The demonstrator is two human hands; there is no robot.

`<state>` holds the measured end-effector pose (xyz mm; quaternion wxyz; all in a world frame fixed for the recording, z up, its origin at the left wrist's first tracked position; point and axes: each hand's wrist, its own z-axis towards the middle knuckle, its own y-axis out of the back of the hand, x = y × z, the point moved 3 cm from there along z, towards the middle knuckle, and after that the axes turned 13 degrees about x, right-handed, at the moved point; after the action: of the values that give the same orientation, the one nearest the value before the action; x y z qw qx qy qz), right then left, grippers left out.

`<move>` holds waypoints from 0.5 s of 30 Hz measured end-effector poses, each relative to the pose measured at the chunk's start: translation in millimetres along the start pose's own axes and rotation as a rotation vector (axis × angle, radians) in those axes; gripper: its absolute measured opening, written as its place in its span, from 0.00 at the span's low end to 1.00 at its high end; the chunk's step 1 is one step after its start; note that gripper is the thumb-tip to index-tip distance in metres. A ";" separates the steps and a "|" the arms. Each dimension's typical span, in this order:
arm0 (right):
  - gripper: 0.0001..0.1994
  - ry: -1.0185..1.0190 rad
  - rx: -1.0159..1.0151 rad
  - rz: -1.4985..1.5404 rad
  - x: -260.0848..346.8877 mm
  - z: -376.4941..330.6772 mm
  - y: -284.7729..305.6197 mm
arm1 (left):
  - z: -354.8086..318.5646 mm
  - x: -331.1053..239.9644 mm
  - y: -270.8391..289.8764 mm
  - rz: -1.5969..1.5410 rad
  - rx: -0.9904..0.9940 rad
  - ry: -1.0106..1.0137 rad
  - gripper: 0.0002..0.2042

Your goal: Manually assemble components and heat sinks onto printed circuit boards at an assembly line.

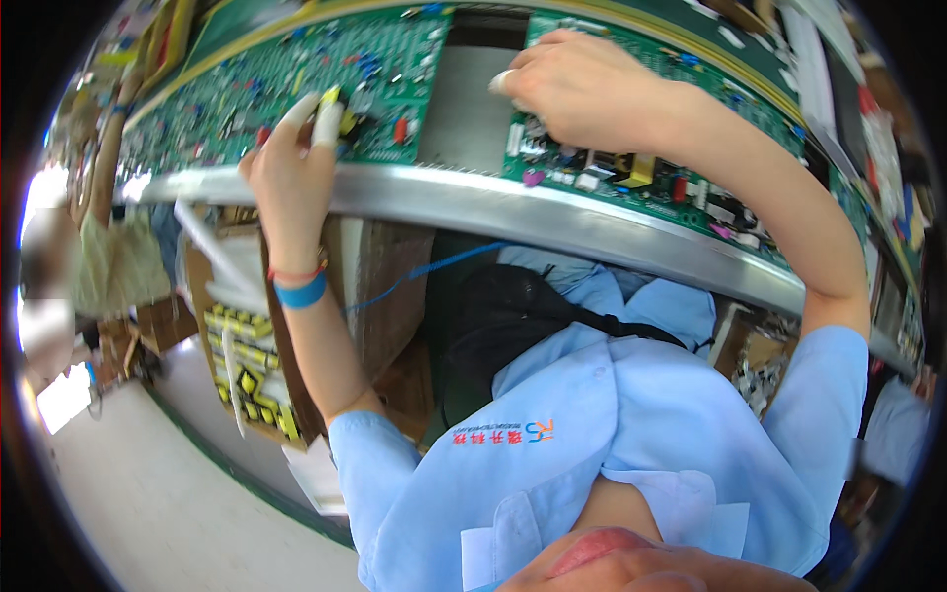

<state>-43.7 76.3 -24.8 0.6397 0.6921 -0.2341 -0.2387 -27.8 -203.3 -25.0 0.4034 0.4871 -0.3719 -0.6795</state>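
Observation:
My left hand [296, 163], with white finger cots on its fingertips, is over the left green circuit board [232, 99]. Its fingers close around a yellow-and-black transformer [345, 120] near the board's front edge. A blue wrist strap [300, 292] circles that wrist. My right hand [582, 87] reaches over the left end of another green circuit board [646, 195]. Its fingers are curled together, one in a white cot, and whatever they may hold is hidden. Both boards are crowded with small parts, among them a yellow transformer [639, 172] on the right one.
A metal rail [424, 192] runs along the front of the boards, with a grey gap [473, 109] between them. Below at left stands a cardboard box [247, 370] with several yellow-and-black parts. A blue cord [429, 266] hangs under the rail. Another person's arm [104, 178] shows at far left.

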 end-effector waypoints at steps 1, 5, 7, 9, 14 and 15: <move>0.07 0.010 0.067 0.051 -2.5 -6.0 -3.6 | 0.3 -1.1 -2.0 0.032 0.016 -0.006 0.15; 0.11 -0.129 0.335 0.183 -6.6 -41.7 12.0 | 4.3 -10.2 -7.5 0.042 0.076 -0.011 0.14; 0.09 -0.126 0.268 0.150 -7.9 -57.0 7.1 | 0.6 -13.6 -7.7 0.027 0.093 -0.021 0.14; 0.06 -0.125 0.262 0.115 -8.9 -72.1 8.4 | -2.0 -21.9 -9.0 0.010 0.103 -0.085 0.15; 0.05 -0.159 0.306 0.087 -11.3 -90.9 7.1 | -8.0 -58.8 -12.2 0.022 0.200 -0.065 0.15; 0.05 -0.175 0.296 0.100 -13.5 -98.0 6.5 | -9.4 -63.3 -16.1 -0.053 0.245 -0.038 0.15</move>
<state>7.4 160.2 -11.3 0.5192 0.7428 -0.3556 -0.2286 -9.1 -140.3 -18.9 0.3155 0.5293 -0.4468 -0.6486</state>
